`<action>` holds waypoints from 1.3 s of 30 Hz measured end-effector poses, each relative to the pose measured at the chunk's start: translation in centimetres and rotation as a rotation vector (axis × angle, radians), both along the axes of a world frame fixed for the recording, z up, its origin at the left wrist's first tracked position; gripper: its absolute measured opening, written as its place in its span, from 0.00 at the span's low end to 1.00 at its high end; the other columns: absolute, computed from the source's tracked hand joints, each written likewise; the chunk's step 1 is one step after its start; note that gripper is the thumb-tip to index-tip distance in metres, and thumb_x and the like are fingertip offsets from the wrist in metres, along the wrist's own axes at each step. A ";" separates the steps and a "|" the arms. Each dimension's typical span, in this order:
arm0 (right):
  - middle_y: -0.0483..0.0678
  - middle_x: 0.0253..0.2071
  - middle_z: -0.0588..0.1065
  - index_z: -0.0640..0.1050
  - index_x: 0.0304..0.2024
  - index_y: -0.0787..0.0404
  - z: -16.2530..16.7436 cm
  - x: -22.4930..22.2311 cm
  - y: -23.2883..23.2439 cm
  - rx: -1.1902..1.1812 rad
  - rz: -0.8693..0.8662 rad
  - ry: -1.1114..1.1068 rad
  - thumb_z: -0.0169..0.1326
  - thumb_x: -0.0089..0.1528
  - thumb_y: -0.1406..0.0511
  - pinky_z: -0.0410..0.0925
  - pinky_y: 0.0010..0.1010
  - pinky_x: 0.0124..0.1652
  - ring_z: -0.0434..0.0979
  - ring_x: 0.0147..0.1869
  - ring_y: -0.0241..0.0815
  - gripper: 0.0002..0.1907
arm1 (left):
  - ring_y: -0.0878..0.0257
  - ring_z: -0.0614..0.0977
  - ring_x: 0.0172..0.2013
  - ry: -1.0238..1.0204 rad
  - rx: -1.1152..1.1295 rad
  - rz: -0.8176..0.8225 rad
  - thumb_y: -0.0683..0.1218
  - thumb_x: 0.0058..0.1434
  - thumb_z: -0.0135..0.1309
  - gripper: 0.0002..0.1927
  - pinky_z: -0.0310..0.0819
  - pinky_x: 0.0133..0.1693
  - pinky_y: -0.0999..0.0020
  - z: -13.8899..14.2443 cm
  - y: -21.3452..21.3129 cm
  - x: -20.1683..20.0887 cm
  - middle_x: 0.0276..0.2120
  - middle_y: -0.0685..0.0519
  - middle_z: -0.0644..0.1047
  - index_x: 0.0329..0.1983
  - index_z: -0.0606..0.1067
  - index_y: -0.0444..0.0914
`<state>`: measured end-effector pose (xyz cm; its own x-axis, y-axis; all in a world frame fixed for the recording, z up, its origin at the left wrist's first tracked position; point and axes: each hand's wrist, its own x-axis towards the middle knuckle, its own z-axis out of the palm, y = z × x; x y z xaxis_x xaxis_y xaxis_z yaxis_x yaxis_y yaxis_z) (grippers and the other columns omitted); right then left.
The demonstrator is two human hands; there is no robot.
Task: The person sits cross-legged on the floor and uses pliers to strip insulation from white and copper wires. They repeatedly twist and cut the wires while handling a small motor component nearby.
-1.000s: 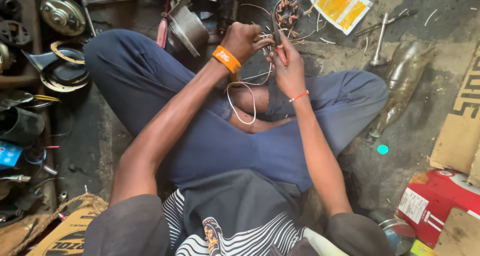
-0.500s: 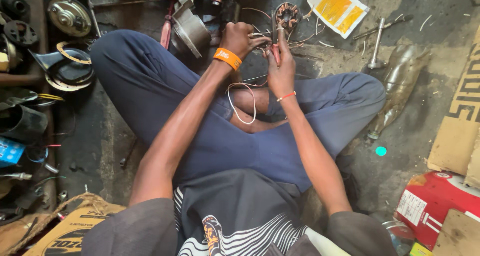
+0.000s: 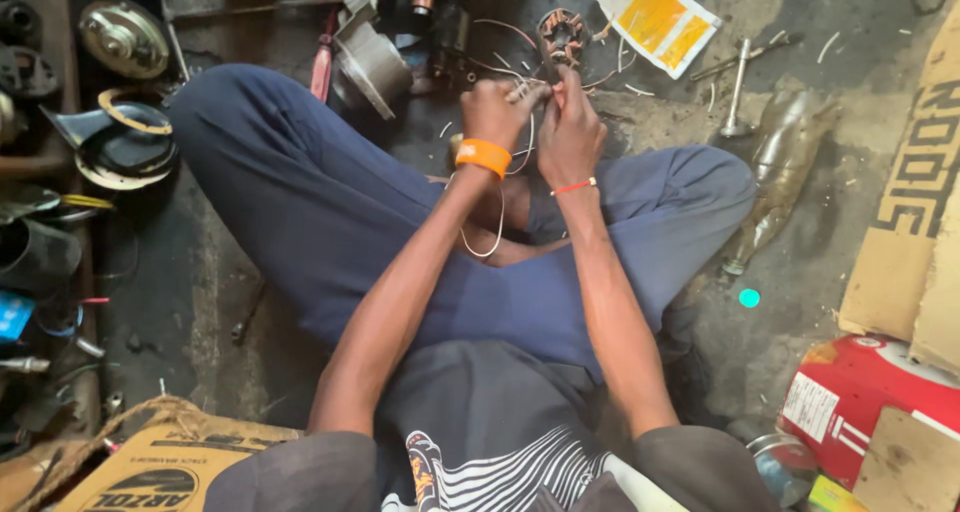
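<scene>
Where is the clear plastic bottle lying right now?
In the head view, the clear plastic bottle lies on the grimy floor at right, beside the person's knee and just below the metal T-shaped wrench.

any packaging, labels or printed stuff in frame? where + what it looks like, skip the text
Paper packet: top centre-right on the floor, flat, white with yellow-orange panel.
Cardboard sheet: right edge, brown with large black print.
Red box: lower right, red with a white label panel.
Cardboard box: lower left, tan with dark print.
Blue item: left edge, small, partly cut off.
No screens visible.
</scene>
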<state>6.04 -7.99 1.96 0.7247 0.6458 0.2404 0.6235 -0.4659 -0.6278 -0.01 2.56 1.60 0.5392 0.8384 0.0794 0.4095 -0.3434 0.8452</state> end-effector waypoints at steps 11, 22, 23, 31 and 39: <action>0.56 0.32 0.78 0.73 0.46 0.56 -0.4 0.6 1.0 -0.280 0.057 -0.093 0.58 0.67 0.63 0.67 0.56 0.34 0.78 0.37 0.64 0.08 | 0.39 0.80 0.27 0.055 -0.064 -0.040 0.59 0.59 0.63 0.23 0.71 0.27 0.50 -1.3 -0.6 -3.0 0.22 0.36 0.76 0.25 0.81 0.34; 0.53 0.34 0.80 0.73 0.49 0.57 1.6 0.8 0.5 -0.188 0.126 -0.004 0.59 0.67 0.60 0.67 0.53 0.34 0.79 0.39 0.62 0.12 | 0.61 0.62 0.16 0.020 -0.363 -0.045 0.58 0.59 0.64 0.21 0.63 0.22 0.57 -0.3 -1.5 -4.5 0.15 0.39 0.69 0.28 0.82 0.35; 0.54 0.35 0.80 0.73 0.50 0.56 1.7 0.6 0.4 -0.171 0.126 0.020 0.58 0.68 0.61 0.67 0.54 0.34 0.79 0.40 0.63 0.12 | 0.62 0.64 0.15 0.027 -0.387 -0.043 0.59 0.59 0.63 0.21 0.63 0.22 0.58 -0.1 -1.6 -4.6 0.15 0.40 0.70 0.28 0.82 0.35; 0.53 0.37 0.80 0.71 0.53 0.56 2.8 0.3 0.0 -0.074 0.115 0.089 0.56 0.70 0.65 0.66 0.53 0.36 0.80 0.42 0.63 0.11 | 0.73 0.66 0.18 -0.056 -0.441 0.009 0.57 0.59 0.62 0.17 0.64 0.22 0.64 1.4 -3.2 -4.3 0.14 0.49 0.74 0.31 0.83 0.38; 0.47 0.34 0.81 0.71 0.50 0.54 1.3 0.5 -0.6 -0.001 0.062 0.194 0.57 0.68 0.67 0.70 0.45 0.34 0.85 0.40 0.52 0.10 | 0.75 0.58 0.19 -0.346 -0.796 0.012 0.52 0.64 0.62 0.20 0.48 0.19 0.68 -0.4 -5.6 -3.3 0.16 0.64 0.63 0.22 0.75 0.35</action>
<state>6.56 -8.59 3.30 0.7163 0.6906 0.0996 0.5184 -0.4312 -0.7385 -3.32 -3.09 1.16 0.5840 0.7199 -0.3750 0.0848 0.4054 0.9102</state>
